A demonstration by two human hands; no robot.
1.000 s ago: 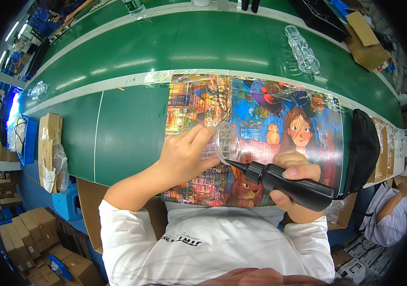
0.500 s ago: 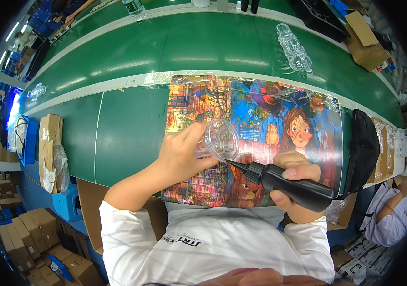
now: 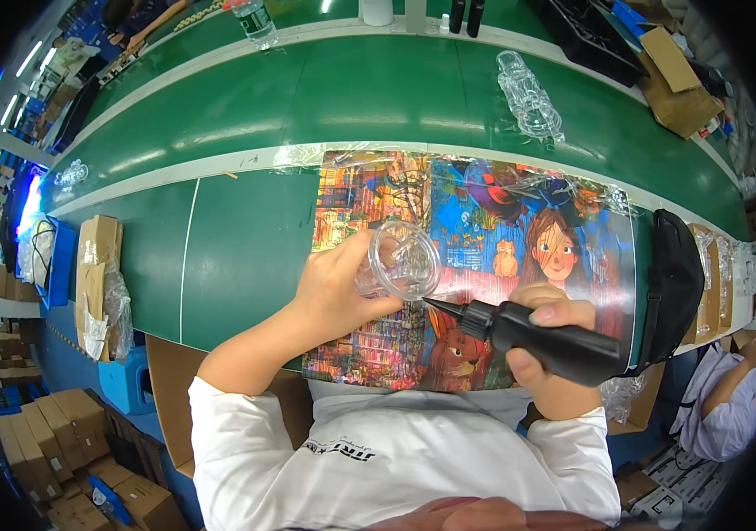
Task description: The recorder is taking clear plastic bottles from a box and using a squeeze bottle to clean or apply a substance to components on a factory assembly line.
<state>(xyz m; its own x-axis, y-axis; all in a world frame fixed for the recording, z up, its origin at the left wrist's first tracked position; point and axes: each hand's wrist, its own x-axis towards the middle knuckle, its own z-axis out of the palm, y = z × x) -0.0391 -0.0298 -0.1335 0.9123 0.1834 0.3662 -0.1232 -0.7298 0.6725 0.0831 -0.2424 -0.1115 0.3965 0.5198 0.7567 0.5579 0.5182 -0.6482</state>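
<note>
My left hand (image 3: 335, 281) is wrapped round a clear plastic piece (image 3: 434, 281) with a round, ringed rim facing up. My right hand (image 3: 544, 326) grips a black squeeze bottle (image 3: 568, 350) lying nearly level, its narrow black nozzle pointing left. The nozzle tip sits at the lower right of the rim; whether it touches I cannot tell. Both hands are above a glossy illustrated mat (image 3: 475, 332) with a painted girl and animals. Whether anything comes out of the nozzle does not show.
Beyond the mat, a clear bumpy plastic piece (image 3: 528, 97) lies on the green table (image 3: 369, 84). A water bottle (image 3: 256, 24) stands at the far edge. A black bag (image 3: 670, 288) is at the right, an opened carton (image 3: 99, 283) at the left. Another person's arm (image 3: 732, 389) shows at right.
The clear piece has turned slightly in my left hand, its rim shifting a little to the left. My right hand and the bottle stay nearly in place; the view has shifted slightly.
</note>
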